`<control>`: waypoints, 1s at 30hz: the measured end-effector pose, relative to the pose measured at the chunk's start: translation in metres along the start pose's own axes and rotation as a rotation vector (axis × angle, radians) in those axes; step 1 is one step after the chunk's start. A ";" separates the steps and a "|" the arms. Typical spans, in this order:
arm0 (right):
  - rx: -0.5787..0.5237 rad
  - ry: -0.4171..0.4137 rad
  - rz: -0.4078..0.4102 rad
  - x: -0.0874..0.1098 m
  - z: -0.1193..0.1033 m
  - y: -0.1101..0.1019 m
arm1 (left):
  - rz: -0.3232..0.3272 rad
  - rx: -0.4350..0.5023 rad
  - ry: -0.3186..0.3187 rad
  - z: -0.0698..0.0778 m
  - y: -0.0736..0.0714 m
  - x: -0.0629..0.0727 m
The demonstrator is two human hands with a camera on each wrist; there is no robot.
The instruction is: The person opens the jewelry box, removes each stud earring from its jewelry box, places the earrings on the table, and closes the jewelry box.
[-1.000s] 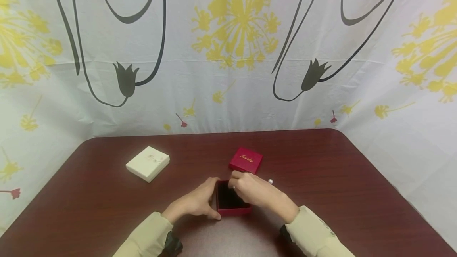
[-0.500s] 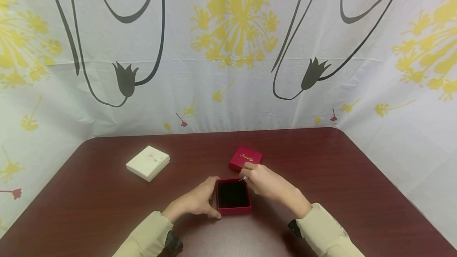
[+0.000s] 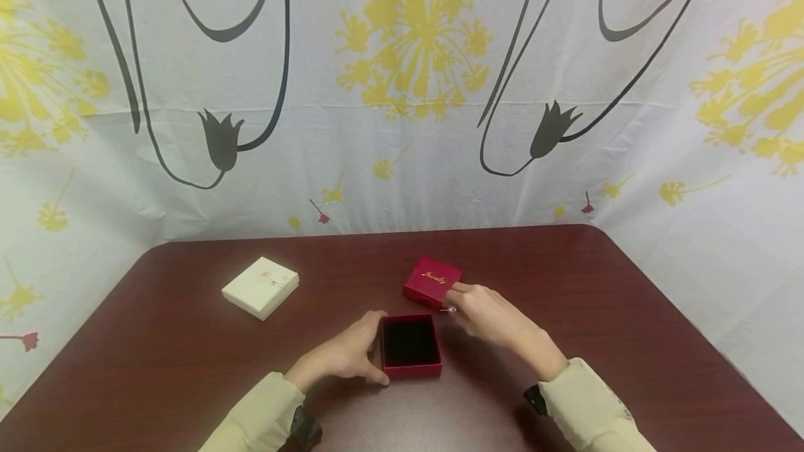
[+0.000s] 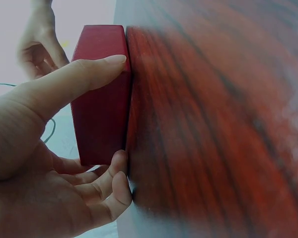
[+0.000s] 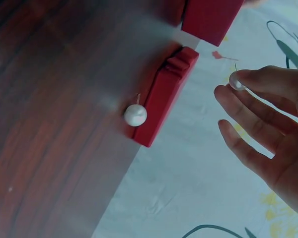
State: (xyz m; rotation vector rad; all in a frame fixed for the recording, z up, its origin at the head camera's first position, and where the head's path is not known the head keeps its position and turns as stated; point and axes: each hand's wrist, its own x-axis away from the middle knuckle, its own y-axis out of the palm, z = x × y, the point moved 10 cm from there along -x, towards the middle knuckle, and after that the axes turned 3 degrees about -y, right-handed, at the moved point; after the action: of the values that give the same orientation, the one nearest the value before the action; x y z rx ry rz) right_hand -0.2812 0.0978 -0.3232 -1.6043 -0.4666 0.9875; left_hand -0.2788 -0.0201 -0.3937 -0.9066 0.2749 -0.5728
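My left hand [image 3: 345, 354] holds the open red jewelry box [image 3: 411, 372] by its left side. In the left wrist view its thumb lies on one wall of the box [image 4: 100, 119] and the fingers curl at another. Right of the box, my right hand [image 3: 493, 319] pinches a pearl stud earring [image 5: 237, 81] between thumb and fingertip, its thin post pointing out. A second pearl earring [image 5: 135, 115] lies on the table beside the red box lid [image 5: 164, 99]; in the head view the right hand hides it. Black lining [image 3: 411, 342] shows inside the box.
The red lid [image 3: 433, 279] with gold lettering lies just behind the box. A closed cream box [image 3: 260, 286] sits at the back left of the dark wooden table [image 3: 352, 264]. A flower-patterned curtain [image 3: 352, 180] hangs along the far edge.
My right hand has lifted the pearl earring out from over the box and moved right, beside the lid's near corner. The left hand has stayed on the box.
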 end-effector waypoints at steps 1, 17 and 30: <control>0.003 0.000 0.002 0.001 0.001 0.000 | 0.000 0.002 0.003 0.000 0.000 0.000; -0.003 0.027 -0.055 0.014 0.015 0.008 | 0.005 -0.017 0.014 0.002 0.000 0.000; -0.029 0.097 -0.137 0.021 0.025 0.018 | 0.010 -0.016 0.035 0.005 -0.002 0.000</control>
State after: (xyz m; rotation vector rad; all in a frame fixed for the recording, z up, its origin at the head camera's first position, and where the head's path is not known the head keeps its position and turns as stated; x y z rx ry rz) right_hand -0.2928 0.1233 -0.3470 -1.6160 -0.5190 0.7994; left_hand -0.2768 -0.0175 -0.3893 -0.9111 0.3161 -0.5786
